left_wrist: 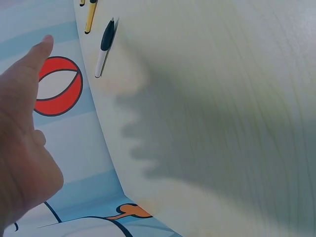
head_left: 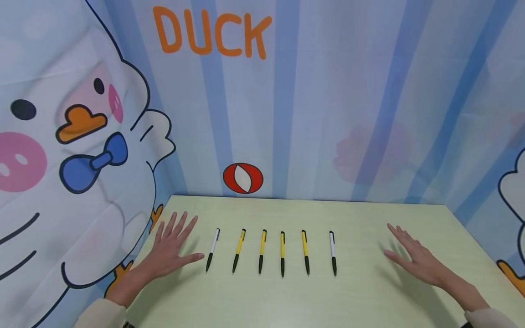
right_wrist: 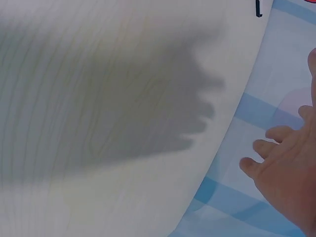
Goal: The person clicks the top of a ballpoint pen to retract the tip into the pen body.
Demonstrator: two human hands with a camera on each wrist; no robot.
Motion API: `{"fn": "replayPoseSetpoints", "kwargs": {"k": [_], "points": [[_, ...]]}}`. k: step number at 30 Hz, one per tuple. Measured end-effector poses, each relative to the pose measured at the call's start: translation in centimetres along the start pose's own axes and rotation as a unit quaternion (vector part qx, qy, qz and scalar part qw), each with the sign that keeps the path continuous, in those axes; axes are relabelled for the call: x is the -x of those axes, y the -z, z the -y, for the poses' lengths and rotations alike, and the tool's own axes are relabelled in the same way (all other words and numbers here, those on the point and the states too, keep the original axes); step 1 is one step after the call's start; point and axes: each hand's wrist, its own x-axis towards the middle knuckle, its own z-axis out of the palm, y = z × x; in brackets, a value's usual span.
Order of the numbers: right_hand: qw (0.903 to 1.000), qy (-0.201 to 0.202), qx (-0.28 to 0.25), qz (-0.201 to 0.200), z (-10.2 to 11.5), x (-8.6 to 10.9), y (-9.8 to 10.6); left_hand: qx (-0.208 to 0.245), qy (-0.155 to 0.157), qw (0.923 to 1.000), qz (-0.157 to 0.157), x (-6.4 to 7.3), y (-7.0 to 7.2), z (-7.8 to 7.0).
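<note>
A row of ballpoint pens lies across the table, black grips toward me. A white pen [head_left: 213, 248] forms the left end, another white pen [head_left: 332, 251] the right end, and several yellow pens, one a middle yellow pen [head_left: 282, 250], lie between. My left hand [head_left: 170, 250] hovers with fingers spread just left of the row, its thumb pointing at the left white pen. Well to the right of the row, my right hand [head_left: 420, 260] is held over the table, fingers extended. Both hands hold nothing. In the left wrist view, the white pen [left_wrist: 104, 48] appears beyond the hand's shadow.
The pale wood-grain table [head_left: 266, 303] ends at a blue striped cloth backdrop [head_left: 316, 100] behind it. A cloth printed with a large duck [head_left: 82, 218] hangs along the left side. More printed cloth [head_left: 488, 200] borders the right side.
</note>
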Motion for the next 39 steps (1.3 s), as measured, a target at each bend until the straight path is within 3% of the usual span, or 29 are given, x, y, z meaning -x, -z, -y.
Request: {"fn": "replayPoseSetpoints", "kwargs": {"k": [10, 15, 20, 25, 31, 39], "points": [[1.0, -0.006, 0.006, 0.0, -0.3, 0.4, 0.4, 0.058, -0.003, 0.9983, 0.005, -0.5, -0.4, 0.2], [0.9994, -0.024, -0.01, 0.023, -0.5, 0.6, 0.6, 0.084, -0.011, 0.9964, 0.008, -0.9, -0.4, 0.0], [0.9992, -0.029, -0.017, 0.019, -0.6, 0.7, 0.5, 0.135, 0.0, 0.9905, 0.027, -1.2, -0.4, -0.4], [0.9996, -0.019, -0.019, 0.008, -0.5, 0.4, 0.0, 0.154, 0.019, 0.9872, 0.034, -0.8, -0.3, -0.3], [0.9969, -0.006, -0.078, 0.013, -1.0, 0.3, -0.2, 0.206, 0.041, 0.9769, 0.041, -1.0, -0.6, -0.2], [0.981, 0.023, -0.19, 0.035, -2.2, 0.0, -0.5, 0.273, 0.083, 0.9567, 0.056, -1.8, -1.1, 0.4]]}}
